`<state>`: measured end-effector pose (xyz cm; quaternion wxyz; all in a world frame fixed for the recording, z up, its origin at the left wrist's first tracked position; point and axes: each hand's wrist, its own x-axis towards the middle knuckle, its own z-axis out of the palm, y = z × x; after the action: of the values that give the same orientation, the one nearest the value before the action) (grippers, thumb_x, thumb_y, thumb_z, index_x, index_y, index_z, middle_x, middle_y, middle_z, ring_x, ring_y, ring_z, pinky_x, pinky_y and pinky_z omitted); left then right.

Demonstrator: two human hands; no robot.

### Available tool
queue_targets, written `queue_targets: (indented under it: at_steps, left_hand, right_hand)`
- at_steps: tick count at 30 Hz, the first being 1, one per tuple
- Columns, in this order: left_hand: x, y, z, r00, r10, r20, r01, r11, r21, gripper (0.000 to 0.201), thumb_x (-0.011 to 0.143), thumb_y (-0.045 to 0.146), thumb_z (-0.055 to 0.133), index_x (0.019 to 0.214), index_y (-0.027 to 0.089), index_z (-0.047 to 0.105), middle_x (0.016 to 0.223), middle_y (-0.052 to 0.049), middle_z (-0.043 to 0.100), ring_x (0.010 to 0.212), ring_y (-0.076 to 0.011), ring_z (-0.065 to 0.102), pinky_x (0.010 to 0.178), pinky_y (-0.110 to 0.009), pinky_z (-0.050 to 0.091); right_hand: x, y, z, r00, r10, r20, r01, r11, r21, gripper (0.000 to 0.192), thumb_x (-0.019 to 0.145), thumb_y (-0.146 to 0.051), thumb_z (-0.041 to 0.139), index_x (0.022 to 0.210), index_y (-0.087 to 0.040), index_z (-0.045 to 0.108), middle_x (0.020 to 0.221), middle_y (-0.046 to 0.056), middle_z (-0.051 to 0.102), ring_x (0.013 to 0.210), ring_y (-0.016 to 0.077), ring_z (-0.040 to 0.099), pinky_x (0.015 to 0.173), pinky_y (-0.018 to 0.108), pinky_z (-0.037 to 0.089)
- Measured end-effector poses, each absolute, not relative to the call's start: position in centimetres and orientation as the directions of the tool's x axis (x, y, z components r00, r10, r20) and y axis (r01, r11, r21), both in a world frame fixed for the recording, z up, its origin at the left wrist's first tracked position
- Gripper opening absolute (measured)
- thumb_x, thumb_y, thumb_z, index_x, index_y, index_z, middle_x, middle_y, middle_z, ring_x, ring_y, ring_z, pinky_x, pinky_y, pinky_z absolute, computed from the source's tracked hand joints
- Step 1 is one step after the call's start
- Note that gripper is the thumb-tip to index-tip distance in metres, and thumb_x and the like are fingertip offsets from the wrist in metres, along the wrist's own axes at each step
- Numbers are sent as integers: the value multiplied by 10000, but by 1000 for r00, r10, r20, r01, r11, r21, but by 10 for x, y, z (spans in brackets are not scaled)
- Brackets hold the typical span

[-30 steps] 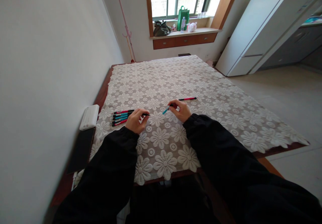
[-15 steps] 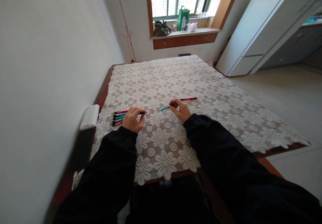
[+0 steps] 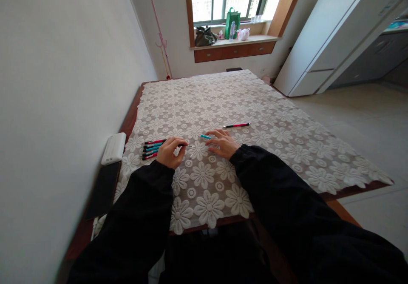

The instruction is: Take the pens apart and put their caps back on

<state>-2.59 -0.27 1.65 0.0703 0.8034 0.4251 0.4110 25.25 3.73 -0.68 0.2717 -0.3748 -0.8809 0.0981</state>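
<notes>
My left hand (image 3: 172,151) pinches a thin pen part, dark at the fingers, with a slender refill (image 3: 192,146) pointing right from it. A teal pen barrel (image 3: 205,137) lies at the fingertips of my right hand (image 3: 223,143), partly covered by them. That hand is open, its fingers stretched out and the thumb apart, close to the refill's tip. Beside my left hand several red and teal pens with black ends (image 3: 149,149) lie in a row, their right ends hidden behind the hand. One red and black pen (image 3: 238,125) rests beyond my right hand.
A cream flower-patterned lace cloth (image 3: 208,207) covers the wooden table. At the left edge sit a white box-shaped device (image 3: 114,148) and a dark flat panel (image 3: 103,188), near the wall. Across the room are a windowsill with bags (image 3: 205,36) and a white refrigerator (image 3: 325,41).
My right hand has shifted left and opened its fingers, leaving the teal barrel at its fingertips. More of the red and black pen now shows. My left hand has barely moved.
</notes>
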Motion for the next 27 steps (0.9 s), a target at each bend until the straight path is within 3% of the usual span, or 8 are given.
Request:
queue_targets:
  at_steps: [5,11,16,21,27]
  left_hand:
    - [-24,-5,17,352,705,615,558,-686,467,120,888,173,602,942,230,693,988,-56,747,962,-195,689,849,-353,588]
    - [-22,-7,18,322,710,627,545,-680,490,84,902,214,607,912,224,690,969,-65,751,919,-195,693,786,-344,594]
    - [-24,-6,19,298,686,664,565,-687,456,103,899,184,609,941,237,686,985,-48,754,958,-196,694,873,-368,584]
    - [-24,-6,20,286,661,694,557,-704,441,119,890,155,617,942,238,685,973,-33,753,943,-190,693,862,-351,576]
    - [-24,0,15,314,709,632,619,-657,430,138,918,170,608,1002,239,693,1008,-34,761,1005,-206,677,938,-381,542]
  right_hand:
    - [251,39,-10,-591,698,404,592,715,-371,42,884,-255,737,894,-287,762,1374,24,632,1307,290,500,1115,524,336]
    - [249,39,-10,-619,673,405,571,739,-357,70,904,-282,721,960,-299,760,1370,27,636,1300,279,502,1117,505,330]
    - [249,39,-10,-613,667,423,570,744,-347,75,901,-213,687,898,-269,737,1325,33,662,1277,270,520,1110,499,330]
    - [249,38,-11,-647,647,403,549,762,-343,64,901,-303,718,955,-277,741,1388,40,630,1306,290,504,1111,521,320]
    - [248,36,-7,-643,645,413,552,764,-335,51,915,-257,681,889,-259,725,1333,41,662,1274,279,526,1117,510,321]
